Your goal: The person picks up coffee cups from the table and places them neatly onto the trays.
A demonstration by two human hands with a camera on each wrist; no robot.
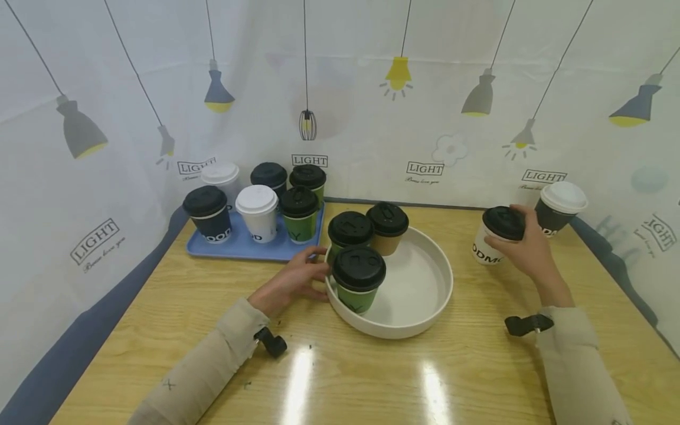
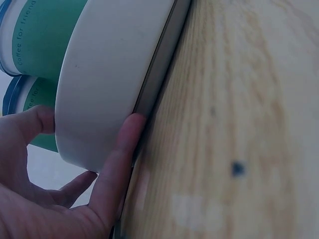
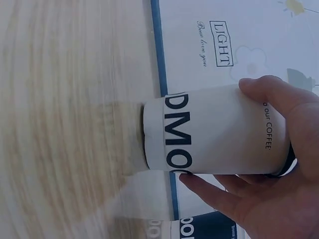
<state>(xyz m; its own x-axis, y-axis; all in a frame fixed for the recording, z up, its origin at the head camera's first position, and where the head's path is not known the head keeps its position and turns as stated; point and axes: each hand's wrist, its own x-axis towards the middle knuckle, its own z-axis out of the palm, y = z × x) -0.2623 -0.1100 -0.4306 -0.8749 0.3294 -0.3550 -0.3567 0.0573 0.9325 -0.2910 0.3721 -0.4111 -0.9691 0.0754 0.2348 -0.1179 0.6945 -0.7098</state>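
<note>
My right hand grips a white paper coffee cup with a black lid, thumb on one side and fingers on the other. The cup is upright over the table's right side; I cannot tell whether its base touches the wood. My left hand holds the left side of a round cream tray, thumb at the rim and a finger along the bottom edge. Inside that tray stand two green cups and a brown cup, all black-lidded, grouped at its left.
A blue rectangular tray at the back left carries several lidded cups in white, black and green. Behind my right hand stands a black cup with a white lid. A printed curtain hangs along the table's back edge.
</note>
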